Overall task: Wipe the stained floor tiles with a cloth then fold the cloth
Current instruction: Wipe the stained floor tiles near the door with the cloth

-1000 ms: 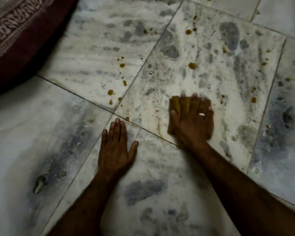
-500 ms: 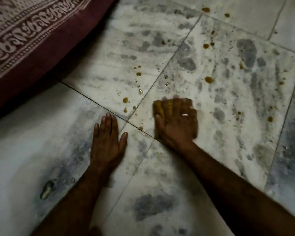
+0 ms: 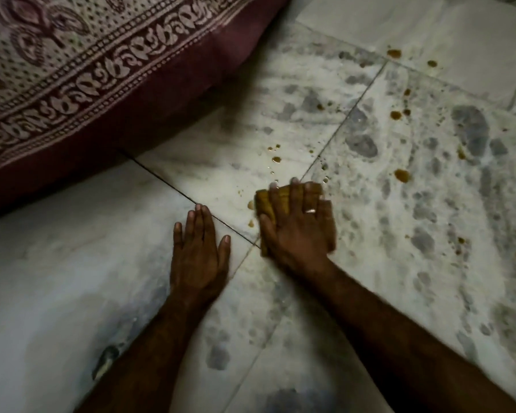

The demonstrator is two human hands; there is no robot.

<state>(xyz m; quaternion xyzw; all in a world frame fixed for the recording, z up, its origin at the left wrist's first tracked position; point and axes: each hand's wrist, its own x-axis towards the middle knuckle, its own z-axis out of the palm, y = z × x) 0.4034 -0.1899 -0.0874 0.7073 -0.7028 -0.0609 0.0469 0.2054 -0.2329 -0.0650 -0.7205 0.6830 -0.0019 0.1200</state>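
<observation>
— Pale floor tiles, mottled with grey, fill nearly the whole view, and a maroon patterned bedspread bulges in at the upper left.
— And the person?
— Both forearms reach in from below. The left hand lies flat on the floor as a prop, fingers straight and close together, thumb splayed out. The right hand presses flat on the mustard-yellow cloth, fingers straight and slightly apart, pinching nothing.
— Where is the cloth now?
— Under that palm, on the crossing of the grout lines, just beside the left hand. A second ago it was out on the right-hand tile, clear of the joint. It has slid leftward.
— Did that stroke do anything?
— I'd judge so, since the strip it crossed looks free of drops. But two brown spots sit against its left edge, a small cluster lies beyond the fingertips, and bigger brown drops remain further right.
— Folding next, then?
— Not yet, I think. The wiping looks barely partway, and several more passes seem needed.
— Anything smaller?
— A ring on one right finger.
</observation>
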